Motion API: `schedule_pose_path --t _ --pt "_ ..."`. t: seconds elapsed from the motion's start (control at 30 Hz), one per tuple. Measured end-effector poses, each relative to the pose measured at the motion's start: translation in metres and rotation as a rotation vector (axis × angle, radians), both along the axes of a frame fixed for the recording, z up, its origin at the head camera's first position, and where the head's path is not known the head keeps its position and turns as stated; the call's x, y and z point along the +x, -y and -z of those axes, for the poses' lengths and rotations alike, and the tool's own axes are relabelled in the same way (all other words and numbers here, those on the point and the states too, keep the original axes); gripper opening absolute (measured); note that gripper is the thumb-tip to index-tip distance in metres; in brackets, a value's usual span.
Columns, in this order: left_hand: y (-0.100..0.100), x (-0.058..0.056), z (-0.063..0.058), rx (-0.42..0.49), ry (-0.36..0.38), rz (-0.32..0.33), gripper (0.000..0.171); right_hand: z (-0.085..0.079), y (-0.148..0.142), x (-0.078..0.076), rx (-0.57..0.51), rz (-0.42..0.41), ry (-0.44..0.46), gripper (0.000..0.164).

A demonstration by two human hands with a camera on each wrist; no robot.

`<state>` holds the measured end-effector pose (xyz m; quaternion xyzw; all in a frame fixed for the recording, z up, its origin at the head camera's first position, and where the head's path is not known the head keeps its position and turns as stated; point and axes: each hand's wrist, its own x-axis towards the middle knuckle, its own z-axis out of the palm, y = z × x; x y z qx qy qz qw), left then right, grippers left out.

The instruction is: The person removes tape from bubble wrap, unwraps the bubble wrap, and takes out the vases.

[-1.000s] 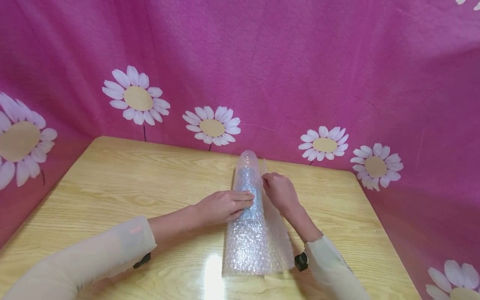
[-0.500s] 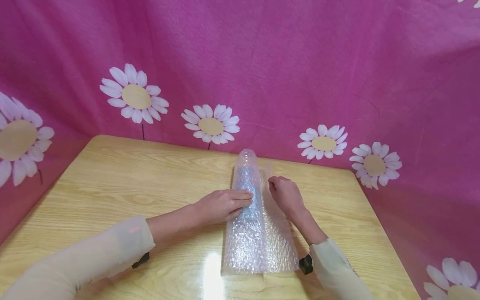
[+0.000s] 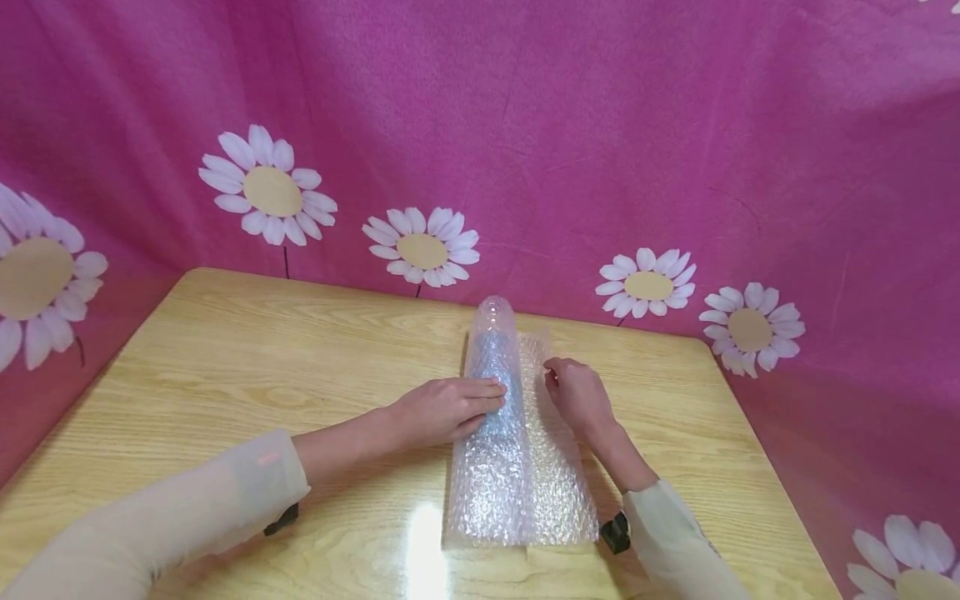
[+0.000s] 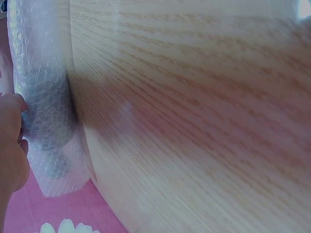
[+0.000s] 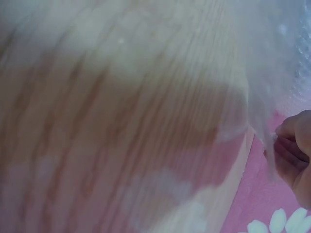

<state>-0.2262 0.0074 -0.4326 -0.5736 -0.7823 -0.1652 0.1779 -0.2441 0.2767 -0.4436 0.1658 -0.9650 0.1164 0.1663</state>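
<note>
A roll of bubble wrap (image 3: 491,492) lies lengthwise on the table, with a bluish cylindrical thing (image 3: 491,346) showing blurred through its layers. What that inner thing is, I cannot tell. My left hand (image 3: 442,411) rests across the roll from the left, fingers fairly straight over the bluish part. In the left wrist view the same hand (image 4: 12,141) touches the wrap (image 4: 39,43). My right hand (image 3: 581,398) pinches the loose right edge of the sheet, between thumb and curled fingers. The right wrist view shows this hand (image 5: 294,155) holding the thin film edge (image 5: 260,116).
The wooden table (image 3: 300,367) spreads out around the wrap. A pink cloth (image 3: 525,125) with white daisies hangs behind and beside it. Small black devices (image 3: 615,533) sit at both sleeves. Light glares off the table's near part.
My right hand has moved right and slightly toward me, drawing the loose flap out from the roll so it lies flatter. The left hand has stayed nearly still on the wrap.
</note>
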Motion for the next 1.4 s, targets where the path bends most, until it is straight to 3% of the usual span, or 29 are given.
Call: schedule_pose_path --t 0.63,1.4 --pt "0.001 0.0 0.002 -0.013 0.021 -0.01 0.035 0.016 -0.018 0.001 -0.025 0.09 0.114 0.017" --pt "0.001 0.001 -0.001 -0.012 0.033 -0.008 0.036 0.012 -0.022 0.001 0.035 0.155 0.136 0.026"
